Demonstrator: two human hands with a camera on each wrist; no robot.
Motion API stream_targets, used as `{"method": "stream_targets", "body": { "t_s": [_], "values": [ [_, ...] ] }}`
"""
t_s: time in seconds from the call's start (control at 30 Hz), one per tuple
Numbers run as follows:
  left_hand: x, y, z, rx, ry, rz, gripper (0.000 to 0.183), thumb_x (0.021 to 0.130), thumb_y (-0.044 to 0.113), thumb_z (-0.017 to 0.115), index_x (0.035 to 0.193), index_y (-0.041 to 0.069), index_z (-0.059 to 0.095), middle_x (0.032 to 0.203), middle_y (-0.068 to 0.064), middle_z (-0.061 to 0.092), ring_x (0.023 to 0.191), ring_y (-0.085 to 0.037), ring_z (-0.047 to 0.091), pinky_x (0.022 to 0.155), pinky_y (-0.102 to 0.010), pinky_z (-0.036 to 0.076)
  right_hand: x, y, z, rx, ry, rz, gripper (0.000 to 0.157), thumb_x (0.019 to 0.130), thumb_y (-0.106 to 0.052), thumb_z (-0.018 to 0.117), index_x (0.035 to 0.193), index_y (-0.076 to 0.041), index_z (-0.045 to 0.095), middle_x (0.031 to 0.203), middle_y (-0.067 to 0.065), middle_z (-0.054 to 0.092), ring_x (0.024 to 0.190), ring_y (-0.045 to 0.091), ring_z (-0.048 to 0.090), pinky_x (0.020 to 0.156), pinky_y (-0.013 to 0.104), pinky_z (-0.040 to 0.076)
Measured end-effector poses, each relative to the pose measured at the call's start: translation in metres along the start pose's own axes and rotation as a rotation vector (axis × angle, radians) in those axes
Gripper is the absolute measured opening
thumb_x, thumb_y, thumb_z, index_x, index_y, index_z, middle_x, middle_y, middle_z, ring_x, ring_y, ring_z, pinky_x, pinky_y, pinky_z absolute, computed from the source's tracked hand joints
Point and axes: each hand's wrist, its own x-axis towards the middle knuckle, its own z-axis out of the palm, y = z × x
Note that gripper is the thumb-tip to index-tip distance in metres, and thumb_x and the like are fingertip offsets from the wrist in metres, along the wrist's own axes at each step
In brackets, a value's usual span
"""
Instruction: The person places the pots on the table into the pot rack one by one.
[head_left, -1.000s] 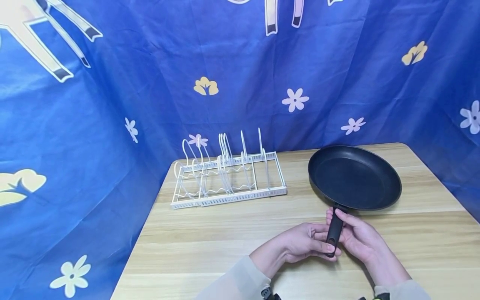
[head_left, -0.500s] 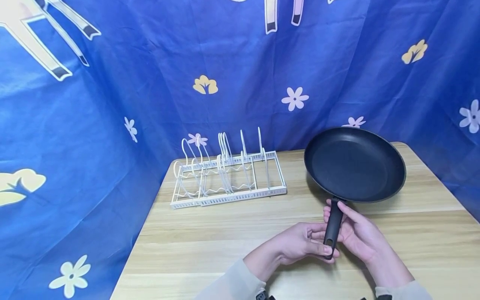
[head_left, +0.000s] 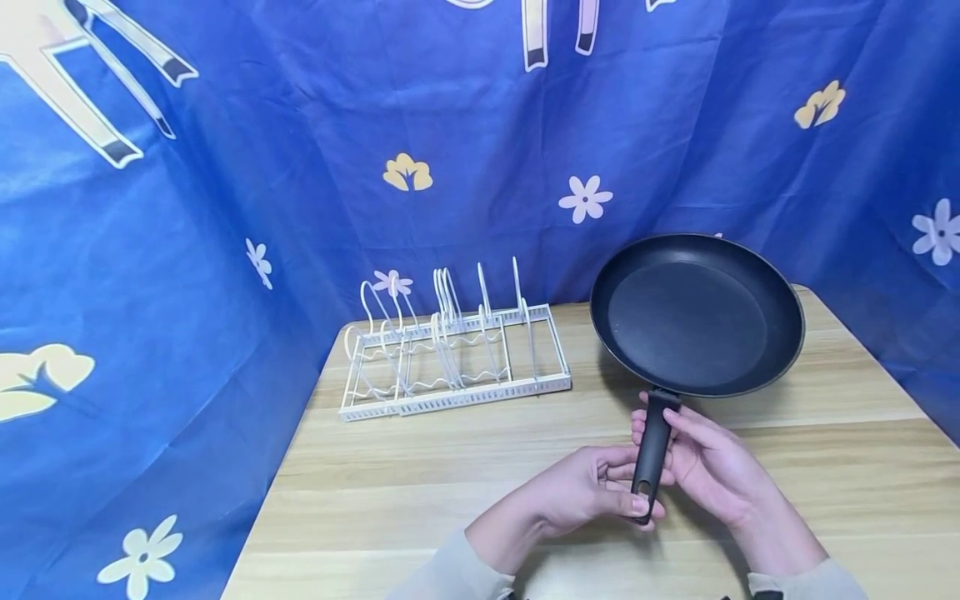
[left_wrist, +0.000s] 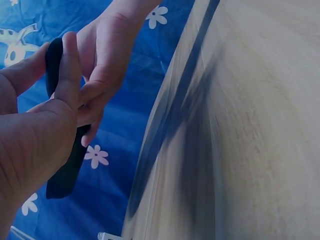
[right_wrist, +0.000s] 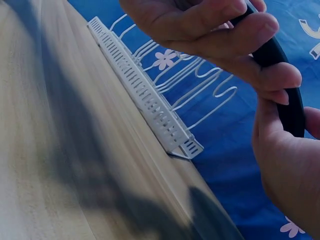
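A black frying pan [head_left: 686, 325] is held above the right part of the table, its inner face tilted towards me and its handle [head_left: 654, 437] pointing down. With thumb and fingers my left hand [head_left: 573, 493] pinches the handle's end, around the hanging hole. My right hand [head_left: 716, 471] grips the same handle higher up, near the pan body, thumb in front and fingers behind. In the left wrist view the dark handle [left_wrist: 65, 172] passes between both hands; the right wrist view also shows part of the handle [right_wrist: 287, 110]. The pan body is outside both wrist views.
A white wire rack [head_left: 480, 392] with several upright loops stands at the back left of the wooden table [head_left: 420, 467]. A blue patterned cloth [head_left: 480, 150] hangs close behind the table and along both sides.
Both hands have lifted the pan from near the tabletop, tilting its inner face more towards me. Pan and hands have also shifted slightly left. The rack stays in place.
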Motion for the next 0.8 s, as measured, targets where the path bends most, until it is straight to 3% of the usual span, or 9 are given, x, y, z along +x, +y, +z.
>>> {"method": "stream_targets", "body": {
  "t_s": [0.07, 0.3, 0.5, 0.67, 0.8],
  "values": [
    [-0.003, -0.001, -0.001, -0.006, -0.001, 0.003, 0.063, 0.102, -0.013, 0.060, 0.162, 0.001, 0.045, 0.160, -0.034, 0.051, 0.106, -0.014, 0.077, 0.093, -0.027, 0.067, 0.001, 0.002, 0.001, 0.004, -0.009, -0.009, 0.053, 0.118, -0.008, 0.015, 0.151, -0.006, 0.057, 0.139, 0.016, 0.069, 0.130, 0.027, 0.071, 0.119, 0.037, 0.056],
    [-0.013, -0.004, -0.006, 0.026, 0.016, 0.023, 0.063, 0.101, -0.012, 0.062, 0.161, -0.001, 0.045, 0.159, -0.035, 0.051, 0.113, -0.025, 0.078, 0.093, -0.028, 0.067, 0.006, 0.011, 0.008, -0.036, 0.037, -0.041, 0.045, 0.118, -0.004, 0.026, 0.149, -0.006, 0.058, 0.136, 0.016, 0.070, 0.128, 0.025, 0.072, 0.119, 0.034, 0.055],
    [-0.023, -0.004, -0.008, 0.018, 0.017, 0.040, 0.063, 0.101, -0.013, 0.062, 0.161, -0.003, 0.044, 0.159, -0.040, 0.047, 0.099, -0.007, 0.076, 0.092, -0.026, 0.067, 0.012, 0.018, 0.016, -0.089, 0.109, -0.050, 0.040, 0.117, -0.003, 0.033, 0.146, -0.008, 0.059, 0.131, 0.014, 0.072, 0.124, 0.023, 0.073, 0.118, 0.033, 0.056],
    [-0.031, 0.001, -0.006, 0.072, 0.059, 0.043, 0.062, 0.099, -0.013, 0.066, 0.158, -0.001, 0.048, 0.153, -0.039, 0.055, 0.106, -0.018, 0.080, 0.093, -0.029, 0.067, 0.016, 0.022, 0.024, -0.158, 0.150, -0.068, 0.035, 0.116, -0.003, 0.036, 0.143, -0.010, 0.059, 0.128, 0.012, 0.073, 0.121, 0.022, 0.074, 0.115, 0.032, 0.058],
    [-0.037, 0.005, -0.002, 0.137, 0.122, 0.028, 0.062, 0.096, -0.012, 0.071, 0.154, -0.002, 0.051, 0.139, -0.028, 0.069, 0.107, -0.023, 0.080, 0.092, -0.029, 0.068, 0.019, 0.025, 0.030, -0.227, 0.188, -0.074, 0.031, 0.116, -0.003, 0.040, 0.143, -0.009, 0.054, 0.125, 0.010, 0.074, 0.118, 0.020, 0.075, 0.113, 0.031, 0.059]
  ]
}}
